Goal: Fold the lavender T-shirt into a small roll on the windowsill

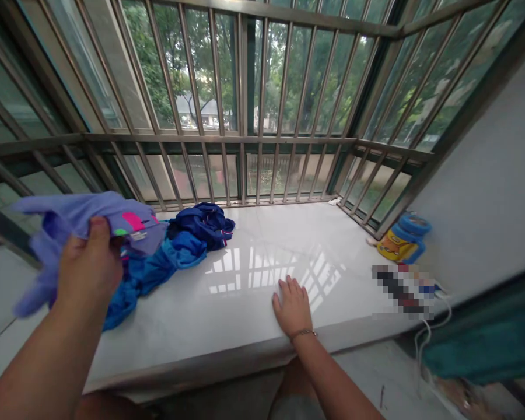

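Observation:
My left hand point(91, 256) is closed around a lavender garment point(96, 204) with a pink and green print, lifted at the left above the white sill point(254, 233). The garment's cloth hangs loosely on both sides of my fingers. Behind and below it lies a crumpled bright blue garment point(153, 268). A dark navy garment point(203, 224) is bunched up against its far end. Near the sill's front edge, my right hand point(294, 306) rests flat with the fingers stretched out, holding nothing. A thin bracelet point(304, 333) circles that wrist.
Metal window bars point(240, 140) rise along the sill's back and sides. At the right stands a blue and yellow mug point(405, 238) with a handle, beside a blurred-out patch point(402, 289). A white cord point(429, 332) hangs over the edge near a teal cloth point(490, 338).

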A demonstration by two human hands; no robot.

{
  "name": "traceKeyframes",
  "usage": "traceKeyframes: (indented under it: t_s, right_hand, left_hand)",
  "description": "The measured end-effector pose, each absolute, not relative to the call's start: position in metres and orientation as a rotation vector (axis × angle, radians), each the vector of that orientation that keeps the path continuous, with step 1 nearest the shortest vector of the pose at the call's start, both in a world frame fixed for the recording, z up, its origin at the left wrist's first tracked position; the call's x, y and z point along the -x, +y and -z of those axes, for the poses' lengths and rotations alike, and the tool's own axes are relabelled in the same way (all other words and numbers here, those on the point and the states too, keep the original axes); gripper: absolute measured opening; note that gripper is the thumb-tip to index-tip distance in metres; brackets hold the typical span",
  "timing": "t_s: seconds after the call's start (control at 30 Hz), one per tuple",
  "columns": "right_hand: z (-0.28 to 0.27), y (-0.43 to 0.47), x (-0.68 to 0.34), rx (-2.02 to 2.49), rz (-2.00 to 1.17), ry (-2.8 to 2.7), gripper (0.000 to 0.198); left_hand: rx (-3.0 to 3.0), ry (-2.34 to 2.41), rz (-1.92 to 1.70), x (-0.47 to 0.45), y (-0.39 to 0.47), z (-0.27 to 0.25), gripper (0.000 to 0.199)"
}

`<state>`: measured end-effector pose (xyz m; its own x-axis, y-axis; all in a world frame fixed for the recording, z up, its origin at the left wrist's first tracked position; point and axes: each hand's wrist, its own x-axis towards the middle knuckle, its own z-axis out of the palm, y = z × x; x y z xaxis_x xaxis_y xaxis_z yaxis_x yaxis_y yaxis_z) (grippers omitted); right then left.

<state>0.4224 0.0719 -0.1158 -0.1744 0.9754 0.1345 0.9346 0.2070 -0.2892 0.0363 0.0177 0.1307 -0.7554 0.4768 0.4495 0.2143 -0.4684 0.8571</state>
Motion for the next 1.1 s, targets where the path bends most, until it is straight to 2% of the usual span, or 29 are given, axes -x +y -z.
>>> traceKeyframes:
  t_s: [0.07, 0.13, 0.2, 0.3, 0.33, 0.43, 0.53, 0.63, 0.77, 0.87, 0.97, 1.1]
  right_hand:
    - [0.116, 0.072, -0.423, 1.805, -0.198, -2.200, 0.053]
    - [0.116, 0.073, -0.423, 1.809, -0.198, -2.204, 0.054]
    - [0.115, 0.073, -0.423, 1.815, -0.198, -2.209, 0.054]
    - [0.114, 0.072, -0.422, 1.809, -0.186, -2.220, 0.053]
    - [0.113, 0.072, -0.422, 1.803, -0.179, -2.224, 0.053]
    - [0.113, 0.072, -0.424, 1.793, -0.162, -2.235, 0.053]
    - [0.113, 0.074, -0.426, 1.805, -0.143, -2.241, 0.053]
    - [0.112, 0.070, -0.420, 1.764, -0.169, -2.240, 0.050]
    - [0.110, 0.043, -0.384, 1.440, -0.397, -2.372, 0.051]
    - [0.110, 0.011, -0.349, 1.309, -0.519, -2.412, 0.059]
    - [0.109, -0.011, -0.329, 1.241, -0.610, -2.349, 0.047]
    - [0.108, -0.015, -0.335, 1.141, -0.739, -2.272, 0.023]
  left_hand:
    - [-1.140, 1.500, -2.205, -0.046, 0.003, -0.121, 0.040]
    - [-1.210, 1.707, -1.909, -0.057, -0.009, -0.089, 0.054]
    - [-1.345, 1.765, -1.609, -0.071, -0.018, -0.041, 0.052]
    - [-1.977, 1.674, -0.852, -0.093, -0.036, 0.044, 0.036]
    - [-2.088, 1.718, -0.673, -0.099, -0.043, 0.070, 0.039]
    - [-2.274, 1.873, -0.465, -0.110, -0.061, 0.125, 0.058]
    - [-2.324, 1.910, -0.468, -0.112, -0.070, 0.140, 0.065]
    - [-2.273, 1.892, -0.516, -0.110, -0.070, 0.133, 0.067]
    - [-2.133, 1.755, -0.612, -0.104, -0.068, 0.123, 0.054]
    - [-1.847, 1.693, -0.836, -0.098, -0.067, 0.119, 0.048]
    - [-1.497, 1.658, -1.031, -0.096, -0.065, 0.116, 0.061]
    - [-1.364, 1.737, -1.080, -0.101, -0.061, 0.111, 0.090]
